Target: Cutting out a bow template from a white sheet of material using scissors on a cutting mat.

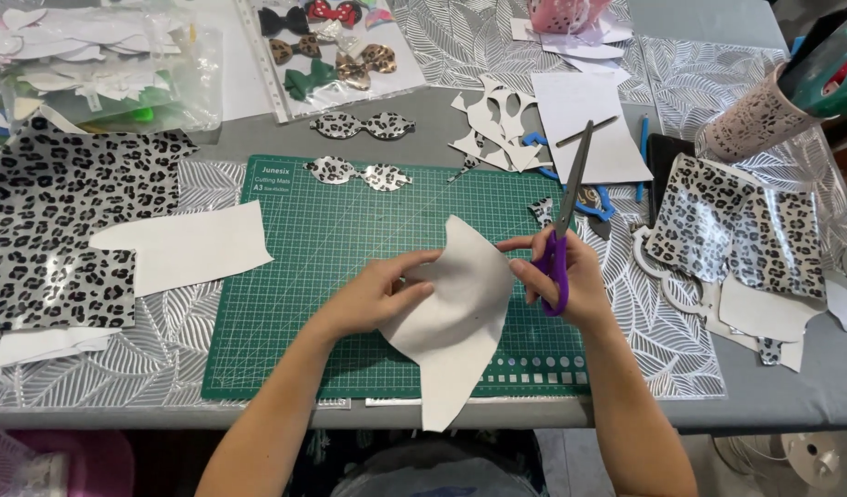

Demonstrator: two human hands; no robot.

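My left hand (379, 293) grips the left edge of a white curved sheet piece (460, 313) held above a green cutting mat (295, 267). My right hand (562, 276) holds purple-handled scissors (563, 221) by the loops, blades pointing up and away, and its fingers also touch the sheet's right edge. The sheet's pointed tail hangs past the table's near edge.
Leopard-print sheets lie at left (55, 221) and right (718, 225). Two leopard bow cutouts (357, 172) rest at the mat's top. A white offcut (189, 247) overlaps the mat's left side. Finished bows in a clear sleeve (336, 55), paper scraps (497, 129), a pen cup (764, 115).
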